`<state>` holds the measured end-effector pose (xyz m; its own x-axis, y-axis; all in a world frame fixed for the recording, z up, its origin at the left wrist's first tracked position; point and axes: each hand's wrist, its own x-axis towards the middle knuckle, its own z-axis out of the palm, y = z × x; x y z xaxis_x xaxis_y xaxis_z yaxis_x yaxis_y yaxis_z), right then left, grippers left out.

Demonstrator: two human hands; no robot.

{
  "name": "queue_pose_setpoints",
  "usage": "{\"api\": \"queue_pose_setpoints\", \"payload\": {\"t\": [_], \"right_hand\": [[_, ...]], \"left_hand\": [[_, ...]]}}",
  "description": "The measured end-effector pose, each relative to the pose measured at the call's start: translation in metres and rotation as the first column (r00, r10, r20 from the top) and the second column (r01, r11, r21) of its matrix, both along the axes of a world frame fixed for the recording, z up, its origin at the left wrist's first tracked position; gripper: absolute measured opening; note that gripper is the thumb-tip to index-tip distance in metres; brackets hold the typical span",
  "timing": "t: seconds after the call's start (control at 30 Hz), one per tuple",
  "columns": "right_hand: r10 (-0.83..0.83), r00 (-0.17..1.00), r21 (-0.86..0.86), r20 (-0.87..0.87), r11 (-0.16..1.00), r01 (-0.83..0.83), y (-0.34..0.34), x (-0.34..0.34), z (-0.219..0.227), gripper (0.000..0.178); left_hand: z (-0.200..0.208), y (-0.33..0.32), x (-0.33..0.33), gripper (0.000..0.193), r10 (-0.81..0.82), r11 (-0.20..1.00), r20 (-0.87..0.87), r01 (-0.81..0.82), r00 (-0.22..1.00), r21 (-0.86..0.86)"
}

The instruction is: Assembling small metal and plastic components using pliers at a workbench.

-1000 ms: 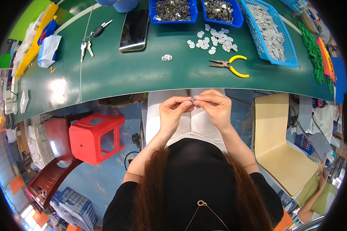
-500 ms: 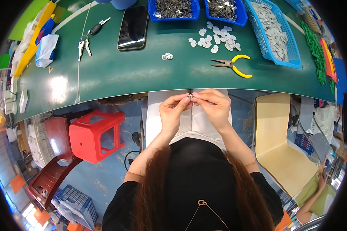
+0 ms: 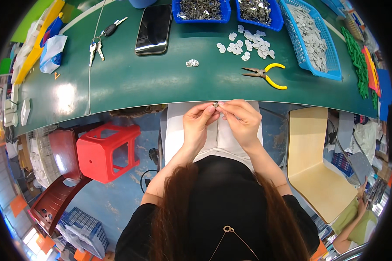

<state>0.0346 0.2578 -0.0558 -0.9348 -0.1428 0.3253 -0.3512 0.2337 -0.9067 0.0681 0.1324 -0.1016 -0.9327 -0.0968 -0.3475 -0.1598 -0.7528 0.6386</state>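
Head view: left hand (image 3: 197,123) and right hand (image 3: 245,123), both pinching closely, are holding one small metal part (image 3: 215,104) between them, beside the worktop's (image 3: 130,82) near edge. Yellow-handled pliers (image 3: 260,73) are lying nearer that edge; loose grey pieces (image 3: 262,51) are lying beyond, toward the far edge.

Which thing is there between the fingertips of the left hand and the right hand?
The head view shows a small metallic-looking part there, held between the left hand and the right hand; its exact shape is unclear.
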Motion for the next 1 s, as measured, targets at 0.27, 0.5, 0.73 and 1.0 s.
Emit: {"api": "queue_pose_setpoints", "payload": {"t": [0.27, 0.5, 0.73, 1.0], "right_hand": [[0.003, 1.000, 0.014, 0.005, 1.000, -0.003, 0.002, -0.002, 0.001, 0.017], [-0.022, 0.997, 0.075, -0.068, 0.997, 0.027, 0.002, -0.008, 0.010, 0.017], [-0.013, 0.963, 0.271, -0.269, 0.958, 0.089, 0.007, -0.015, 0.010, 0.014], [0.025, 0.945, 0.328, -0.325, 0.941, 0.087, 0.012, -0.022, 0.012, 0.011]], "left_hand": [[0.003, 0.003, -0.001, 0.017, -0.007, 0.997, 0.004, 0.007, 1.000, 0.074], [0.007, 0.006, 0.000, 0.015, 0.009, 0.986, 0.061, -0.019, 0.998, 0.166], [0.012, 0.009, 0.001, 0.015, 0.027, 0.978, 0.114, -0.050, 0.993, 0.204], [0.022, 0.015, 0.001, 0.015, 0.083, 0.981, 0.157, -0.109, 0.984, 0.162]]}}
